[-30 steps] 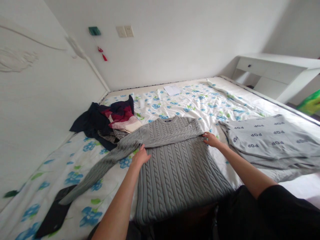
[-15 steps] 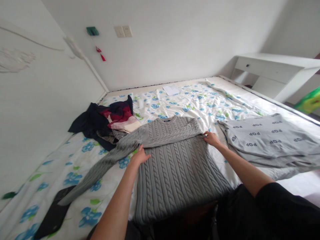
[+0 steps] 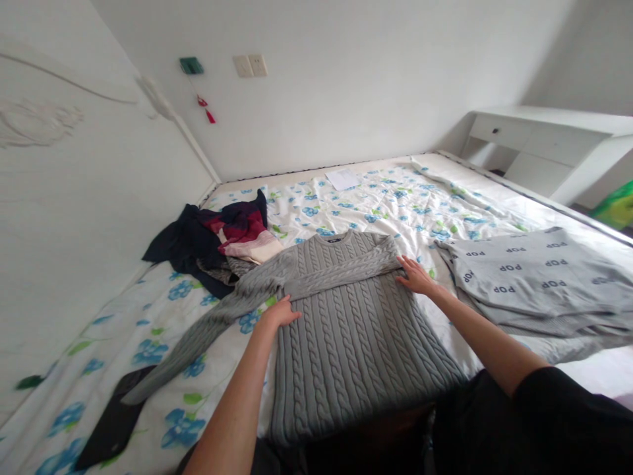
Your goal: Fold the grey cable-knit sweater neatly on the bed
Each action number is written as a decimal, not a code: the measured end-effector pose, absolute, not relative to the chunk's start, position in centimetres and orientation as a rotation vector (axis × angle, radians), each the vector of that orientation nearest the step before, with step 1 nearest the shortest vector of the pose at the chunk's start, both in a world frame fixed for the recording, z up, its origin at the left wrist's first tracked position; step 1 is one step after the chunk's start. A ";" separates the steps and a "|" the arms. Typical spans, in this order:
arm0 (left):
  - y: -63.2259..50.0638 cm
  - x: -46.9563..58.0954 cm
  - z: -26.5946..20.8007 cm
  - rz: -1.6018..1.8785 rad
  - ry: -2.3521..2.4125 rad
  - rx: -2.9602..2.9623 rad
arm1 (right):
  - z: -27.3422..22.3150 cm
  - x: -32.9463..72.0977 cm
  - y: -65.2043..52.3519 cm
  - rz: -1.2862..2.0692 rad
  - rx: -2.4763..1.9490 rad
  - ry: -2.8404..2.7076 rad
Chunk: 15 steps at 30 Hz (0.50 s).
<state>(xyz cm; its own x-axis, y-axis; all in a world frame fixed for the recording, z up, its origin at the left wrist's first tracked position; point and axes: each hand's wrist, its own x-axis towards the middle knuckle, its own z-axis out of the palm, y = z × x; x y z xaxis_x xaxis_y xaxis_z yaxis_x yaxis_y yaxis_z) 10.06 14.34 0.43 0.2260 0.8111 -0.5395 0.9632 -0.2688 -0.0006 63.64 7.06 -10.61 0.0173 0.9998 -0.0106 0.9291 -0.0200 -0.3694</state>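
A grey cable-knit sweater (image 3: pixel 346 343) lies spread out in front of me, its collar away from me. One sleeve is folded across the chest toward the left. The other stretches out to the lower left, its cuff over a black phone-like slab (image 3: pixel 111 425). My left hand (image 3: pixel 281 313) rests at the sweater's left edge, close to the folded sleeve's end, thumb held apart from the fingers. On the right edge, beside the fold of the sleeve, my right hand (image 3: pixel 415 276) lies with fingers spread, holding nothing.
A light grey garment printed "POP" (image 3: pixel 529 264) lies at the right. Dark and red clothes (image 3: pixel 222 231) are heaped at the left. Beneath is a floral bed sheet (image 3: pixel 376 204), with a white paper (image 3: pixel 343 179) near the wall. A white desk (image 3: pixel 544 142) stands at the far right.
My right hand has loosened from a pinch on the sweater's right edge, and its fingers are now spread. The left hand stays by the left edge. The view has shifted slightly.
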 end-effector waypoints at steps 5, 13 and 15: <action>14.6 7.5 2.6 -0.417 1.806 2.119 | -12.4 64.0 7.5 0.657 -2.034 -2.093; 11.3 -3.5 7.4 0.688 2.398 1.387 | -12.9 64.6 6.6 0.605 -2.070 -2.068; 9.4 -4.9 7.3 0.850 2.303 0.932 | -12.7 64.5 6.3 0.609 -2.088 -2.064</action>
